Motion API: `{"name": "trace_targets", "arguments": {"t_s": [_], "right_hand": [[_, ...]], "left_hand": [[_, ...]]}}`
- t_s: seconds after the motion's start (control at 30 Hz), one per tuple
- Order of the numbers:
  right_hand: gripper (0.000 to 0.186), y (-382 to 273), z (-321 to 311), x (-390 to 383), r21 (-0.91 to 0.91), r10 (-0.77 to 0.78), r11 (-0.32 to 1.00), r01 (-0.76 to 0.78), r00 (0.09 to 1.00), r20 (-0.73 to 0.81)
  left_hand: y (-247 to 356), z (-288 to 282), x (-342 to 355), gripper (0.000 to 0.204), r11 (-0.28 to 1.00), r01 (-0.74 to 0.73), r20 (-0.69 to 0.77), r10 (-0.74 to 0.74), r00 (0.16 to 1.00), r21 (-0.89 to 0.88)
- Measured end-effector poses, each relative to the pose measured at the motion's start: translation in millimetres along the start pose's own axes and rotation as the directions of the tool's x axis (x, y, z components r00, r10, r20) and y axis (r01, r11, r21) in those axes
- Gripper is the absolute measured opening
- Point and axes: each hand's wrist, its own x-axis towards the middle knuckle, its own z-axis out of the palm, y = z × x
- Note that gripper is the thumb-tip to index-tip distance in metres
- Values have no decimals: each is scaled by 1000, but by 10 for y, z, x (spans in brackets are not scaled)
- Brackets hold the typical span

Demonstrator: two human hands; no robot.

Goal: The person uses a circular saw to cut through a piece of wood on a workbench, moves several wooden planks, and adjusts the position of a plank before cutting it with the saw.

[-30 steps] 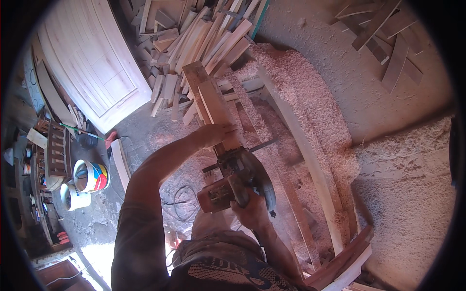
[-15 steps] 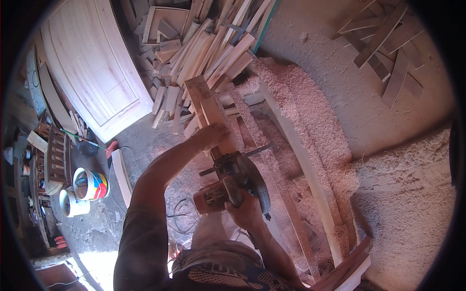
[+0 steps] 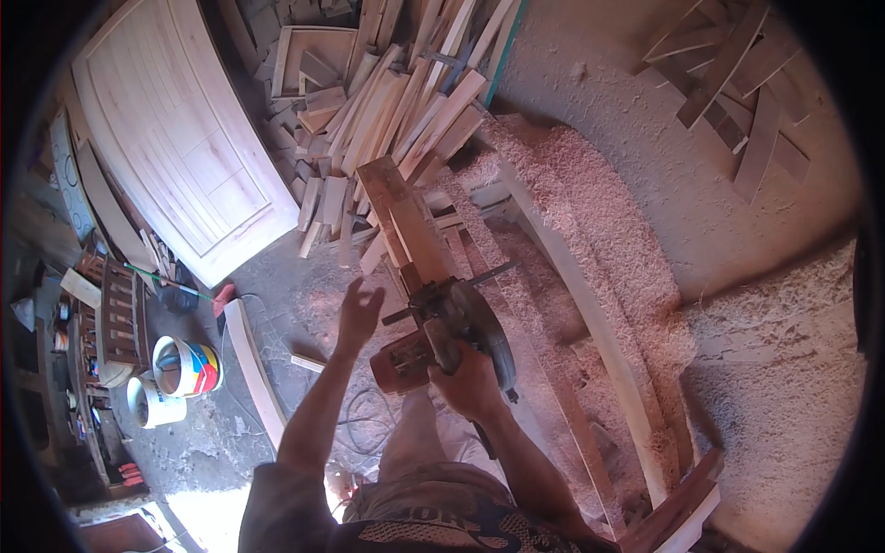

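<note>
My right hand [image 3: 468,382] is wrapped round the handle of a circular saw [image 3: 406,359], a reddish-and-dark tool with a dark round guard. The saw rests against the near end of a wooden board [image 3: 396,203] that points away from me. On that board lies a narrower strip of wood [image 3: 398,241]. Left of the saw, my left hand [image 3: 359,318] is raised in the air with fingers apart and nothing in them. Below it a short pale offcut [image 3: 307,363] shows over the floor; whether it lies there or is falling I cannot tell.
A heap of wood scraps [image 3: 369,111] fills the far middle. A pale panelled door [image 3: 175,138] leans at the far left. Two buckets [image 3: 187,367] stand left, near a curved plank [image 3: 253,369]. Long beams [image 3: 590,323] and sawdust [image 3: 618,240] lie on my right. A cord [image 3: 364,415] coils below.
My left hand has let go of the wood and come back toward me, opening. A short offcut now shows left of the saw. My right hand stays on the saw.
</note>
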Motion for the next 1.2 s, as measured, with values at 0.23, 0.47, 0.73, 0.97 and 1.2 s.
{"name": "trace_targets", "arguments": {"t_s": [0.23,0.47,0.73,0.97,1.2], "right_hand": [[41,-5,63,234,-8,8,1000,-8,1000,-10],[40,-94,141,472,5,3,1000,-3,1000,-17],[40,-166,205,793,18,0,1000,0,1000,0],[41,-330,227,1065,29,-5,1000,5,1000,14],[40,-346,324,1345,38,-7,999,6,1000,25]], "left_hand": [[341,0,-1215,55,708,411,208,-359,910,-575],[419,24,-1000,42,709,339,107,-352,930,-618],[293,91,-654,42,698,275,-29,-389,921,-661],[261,99,-332,47,711,182,-126,-358,925,-679],[167,68,-79,50,679,126,-124,-307,944,-723]]}}
